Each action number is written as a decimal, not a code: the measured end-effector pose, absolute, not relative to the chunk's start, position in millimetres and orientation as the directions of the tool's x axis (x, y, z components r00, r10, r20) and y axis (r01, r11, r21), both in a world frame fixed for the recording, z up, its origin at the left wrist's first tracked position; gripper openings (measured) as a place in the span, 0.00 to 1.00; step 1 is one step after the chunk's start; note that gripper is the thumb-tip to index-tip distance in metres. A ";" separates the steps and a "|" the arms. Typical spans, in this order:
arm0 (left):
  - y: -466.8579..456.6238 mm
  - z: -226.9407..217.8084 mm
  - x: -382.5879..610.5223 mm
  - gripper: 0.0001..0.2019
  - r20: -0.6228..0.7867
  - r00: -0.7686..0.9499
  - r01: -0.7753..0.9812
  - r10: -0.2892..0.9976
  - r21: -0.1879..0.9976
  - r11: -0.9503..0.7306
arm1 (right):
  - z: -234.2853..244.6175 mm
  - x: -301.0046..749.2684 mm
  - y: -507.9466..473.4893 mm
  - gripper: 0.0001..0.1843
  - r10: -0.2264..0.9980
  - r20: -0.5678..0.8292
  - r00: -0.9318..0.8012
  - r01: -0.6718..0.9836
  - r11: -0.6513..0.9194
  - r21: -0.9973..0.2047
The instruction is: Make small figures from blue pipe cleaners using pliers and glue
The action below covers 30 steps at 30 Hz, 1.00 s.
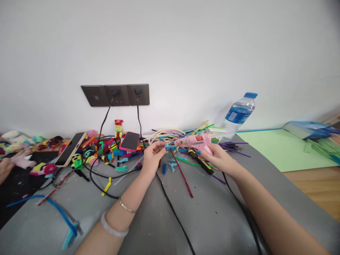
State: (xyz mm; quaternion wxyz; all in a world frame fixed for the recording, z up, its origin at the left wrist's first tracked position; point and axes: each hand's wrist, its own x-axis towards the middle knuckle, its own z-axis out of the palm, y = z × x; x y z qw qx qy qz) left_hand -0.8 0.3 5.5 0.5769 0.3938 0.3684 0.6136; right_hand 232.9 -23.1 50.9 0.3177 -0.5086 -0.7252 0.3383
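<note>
Pink hot glue gun (pixel 195 142): above our gray table (pixel 209 223), long axis running sideways across our view, nozzle pointing left.
Right hand (pixel 221 159): we grip the gun's handle.
Left hand (pixel 154 156): we pinch a small blue piece (pixel 167 145) beside the nozzle; contact, we cannot tell.
Red glittery strip (pixel 182 174): slanting below.

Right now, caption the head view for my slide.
Left hand holds a small blue piece at the front of a pink plastic glue gun in the right hand.
</note>
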 end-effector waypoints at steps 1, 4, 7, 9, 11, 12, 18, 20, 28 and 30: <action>0.2 5.6 -0.8 0.15 0.057 -0.025 -0.422 0.998 0.905 -0.062 | 51.1 233.1 -23.1 0.25 0.955 0.111 -0.276 0.527 0.247 -0.813; 0.3 5.4 -0.9 0.15 0.063 -0.025 -0.427 0.998 0.902 -0.068 | 51.3 234.1 -23.0 0.24 0.964 0.099 -0.247 0.558 0.225 -0.799; 0.4 4.9 -1.2 0.15 0.076 -0.024 -0.421 0.997 0.904 -0.079 | 51.1 235.2 -22.8 0.24 0.967 0.101 -0.233 0.582 0.222 -0.782; 0.5 4.8 -1.4 0.15 0.078 -0.025 -0.417 0.997 0.905 -0.082 | 51.1 235.7 -22.9 0.24 0.965 0.104 -0.241 0.586 0.230 -0.777; 0.5 4.9 -1.5 0.15 0.076 -0.027 -0.419 0.997 0.905 -0.080 | 51.2 236.1 -23.1 0.23 0.963 0.107 -0.247 0.586 0.236 -0.775; 0.5 4.9 -1.5 0.15 0.075 -0.028 -0.422 0.997 0.903 -0.080 | 51.3 236.3 -23.1 0.23 0.963 0.104 -0.250 0.587 0.236 -0.774; 0.8 4.8 -1.9 0.16 0.087 -0.047 -0.423 0.995 0.901 -0.098 | 49.0 239.8 -20.7 0.23 0.968 0.108 -0.226 0.632 0.230 -0.740; 1.0 4.7 -1.9 0.16 0.090 -0.054 -0.423 0.994 0.900 -0.105 | 47.7 241.1 -19.7 0.23 0.971 0.107 -0.213 0.637 0.221 -0.738; 1.5 5.3 -1.8 0.17 0.086 -0.052 -0.428 0.995 0.898 -0.100 | 46.4 244.6 -19.7 0.22 0.972 0.093 -0.217 0.608 0.209 -0.766; 1.3 5.6 -2.0 0.18 0.088 -0.049 -0.433 0.995 0.896 -0.100 | 45.7 245.7 -19.8 0.22 0.968 0.091 -0.233 0.594 0.216 -0.775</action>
